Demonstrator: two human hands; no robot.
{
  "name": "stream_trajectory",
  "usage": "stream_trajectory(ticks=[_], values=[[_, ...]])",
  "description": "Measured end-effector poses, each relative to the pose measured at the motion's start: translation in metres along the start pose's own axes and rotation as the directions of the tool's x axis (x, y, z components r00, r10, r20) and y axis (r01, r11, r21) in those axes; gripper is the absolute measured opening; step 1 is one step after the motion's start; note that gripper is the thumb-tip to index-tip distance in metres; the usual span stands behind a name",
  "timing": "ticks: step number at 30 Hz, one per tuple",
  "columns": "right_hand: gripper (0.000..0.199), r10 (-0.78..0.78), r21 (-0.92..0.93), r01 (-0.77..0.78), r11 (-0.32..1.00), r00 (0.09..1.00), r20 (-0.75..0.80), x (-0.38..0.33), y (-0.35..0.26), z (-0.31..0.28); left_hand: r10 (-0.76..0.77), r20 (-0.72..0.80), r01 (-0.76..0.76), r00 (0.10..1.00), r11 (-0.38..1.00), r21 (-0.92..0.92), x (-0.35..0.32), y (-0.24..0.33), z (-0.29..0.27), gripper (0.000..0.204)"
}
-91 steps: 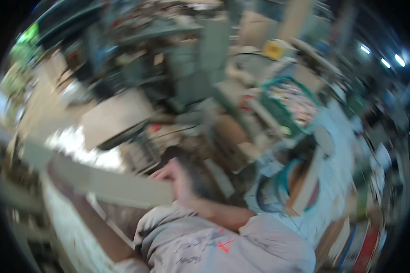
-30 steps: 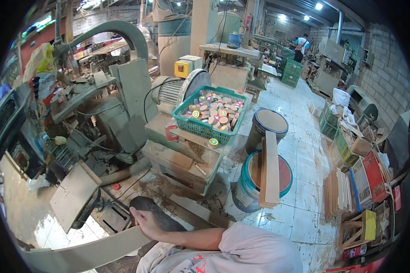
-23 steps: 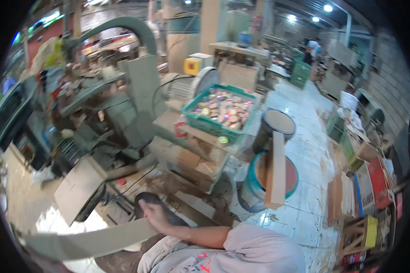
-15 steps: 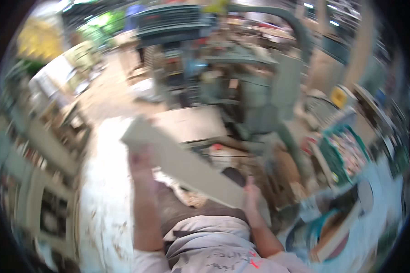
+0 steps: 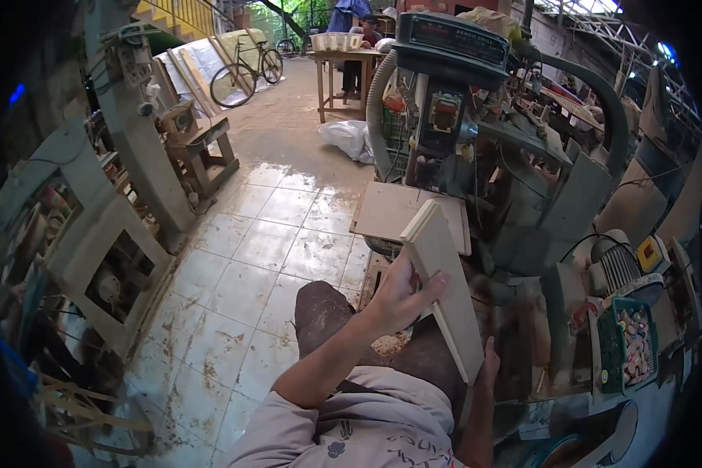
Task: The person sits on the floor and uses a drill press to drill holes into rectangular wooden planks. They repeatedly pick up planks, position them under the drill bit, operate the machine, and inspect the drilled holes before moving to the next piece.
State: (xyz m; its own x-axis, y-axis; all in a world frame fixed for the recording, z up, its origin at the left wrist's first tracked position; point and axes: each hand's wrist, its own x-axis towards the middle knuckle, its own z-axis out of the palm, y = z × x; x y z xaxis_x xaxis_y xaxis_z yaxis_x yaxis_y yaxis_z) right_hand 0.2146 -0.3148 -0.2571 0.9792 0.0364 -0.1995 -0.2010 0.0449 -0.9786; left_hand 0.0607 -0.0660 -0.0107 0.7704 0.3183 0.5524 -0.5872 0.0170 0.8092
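Note:
A pale, flat wooden board [image 5: 451,300] is held slantwise over my lap. My left hand [image 5: 407,290] grips its upper part along the left edge, thumb lying across the broad face. At the lower right end, my right hand [image 5: 487,365] is closed against the board's edge; most of its fingers are hidden behind the wood. Just beyond the board's upper end is the flat work table [image 5: 382,212] of a drill press [image 5: 454,48]. Wood shavings [image 5: 390,343] show below the board, between my legs.
To the right, a green crate [image 5: 630,343] holds many small pieces beside an electric motor [image 5: 618,261]. Wooden cabinets with openings [image 5: 105,265] line the left. Farther off are a white sack [image 5: 347,140], a bicycle [image 5: 246,74] and a person [image 5: 369,35] at a table.
My view has swung left, and the picture is sharper. In the picture the board has shifted right and stands steeper, both hands still on it.

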Motion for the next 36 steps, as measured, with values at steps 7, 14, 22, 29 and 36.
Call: stream_trajectory(ticks=[7,14,22,29,36], values=[[0.055,-0.088,0.151,0.095,0.984,0.995,-0.052,-0.006,-0.001,0.0,0.097,-0.165,-0.114,0.981,0.989,-0.096,-0.001,0.004,0.002,0.067],[0.057,-0.133,0.212,0.162,0.964,0.981,-0.143,0.001,0.018,0.003,0.354,-0.137,-0.362,0.925,0.931,-0.037,-0.017,0.006,0.018,0.044],[0.053,-0.139,0.368,0.234,0.9,0.954,-0.267,-0.009,-0.003,0.003,0.284,-0.184,-0.327,0.941,0.901,-0.284,-0.015,0.008,0.012,0.043],[0.05,-0.106,0.322,0.115,0.94,0.993,-0.047,-0.017,-0.041,0.026,0.046,-0.153,-0.064,0.987,0.991,-0.115,-0.038,-0.021,-0.01,0.058],[0.052,0.093,0.19,-0.142,0.971,0.965,0.245,-0.062,-0.047,0.118,0.156,-0.263,-0.141,0.952,0.987,0.073,-0.066,-0.059,0.005,0.072]])
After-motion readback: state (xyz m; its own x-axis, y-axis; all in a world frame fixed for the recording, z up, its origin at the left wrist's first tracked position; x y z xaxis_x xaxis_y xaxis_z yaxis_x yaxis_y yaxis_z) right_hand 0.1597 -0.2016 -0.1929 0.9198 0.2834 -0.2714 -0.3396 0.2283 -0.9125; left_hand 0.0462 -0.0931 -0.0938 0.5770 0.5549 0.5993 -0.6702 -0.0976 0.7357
